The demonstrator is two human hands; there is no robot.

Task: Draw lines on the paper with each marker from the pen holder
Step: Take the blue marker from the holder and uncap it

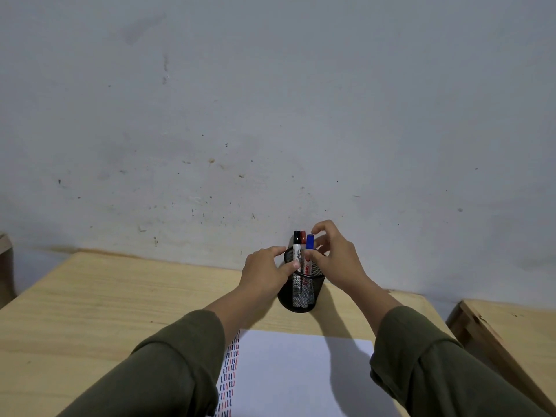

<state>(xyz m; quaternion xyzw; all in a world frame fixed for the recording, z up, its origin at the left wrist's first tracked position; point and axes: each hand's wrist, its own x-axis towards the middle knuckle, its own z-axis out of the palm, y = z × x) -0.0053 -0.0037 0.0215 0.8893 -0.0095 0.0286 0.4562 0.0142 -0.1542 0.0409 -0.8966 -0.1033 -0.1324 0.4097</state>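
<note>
A black mesh pen holder [304, 293] stands on the wooden table near the wall. Three markers stick up from it: a black-capped marker [297, 245], a red-capped marker [303, 237] behind it, and a blue-capped marker [310, 241] on the right. My left hand [266, 270] wraps the holder's left side at the rim. The fingers of my right hand [334, 254] pinch the blue-capped marker just below its cap. White paper [301, 374] lies in front, with short red, blue and black dashes [228, 374] along its left edge.
The light wooden table [105, 299] butts against a grey-white wall [270, 115]. A second wooden piece [508, 329] stands at the right, apart from the table. My dark green sleeves cover the paper's lower corners.
</note>
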